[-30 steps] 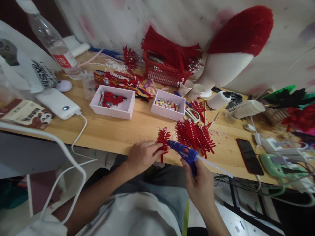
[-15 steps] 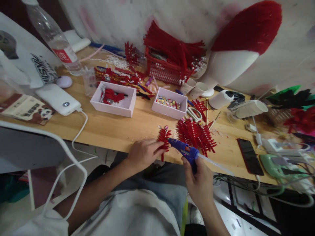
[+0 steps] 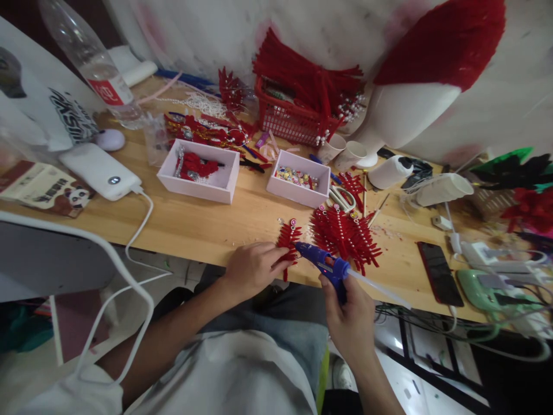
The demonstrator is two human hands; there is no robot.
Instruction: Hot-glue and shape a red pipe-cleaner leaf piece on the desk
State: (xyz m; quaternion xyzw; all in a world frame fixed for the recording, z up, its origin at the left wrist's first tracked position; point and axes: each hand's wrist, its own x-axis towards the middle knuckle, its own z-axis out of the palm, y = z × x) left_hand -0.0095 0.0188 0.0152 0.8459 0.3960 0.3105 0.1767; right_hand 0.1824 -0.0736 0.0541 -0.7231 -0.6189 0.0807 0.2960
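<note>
My right hand (image 3: 351, 314) is wrapped round a blue hot glue gun (image 3: 324, 262) with a clear glue stick (image 3: 380, 289) sticking out of its back. The nozzle points left and meets a red feather-shaped ornament (image 3: 288, 235) at the table's front edge; whether it touches cannot be made out. My left hand (image 3: 254, 266) holds that ornament by its lower part, fingers together over it. A round pink-and-white piece tops the ornament. Just right of it lie several similar red ornaments (image 3: 341, 233) with rows of white beads.
Behind my hands stand a pale box of small round beads (image 3: 298, 193) and a pale box with red pieces (image 3: 216, 187). Scissors (image 3: 343, 199), a phone (image 3: 438, 274) and a power bank (image 3: 101, 172) lie around. A red basket (image 3: 289, 118) stands at the back.
The view has shifted very slightly. Both hands, the glue gun and the ornament stay practically where they were.
</note>
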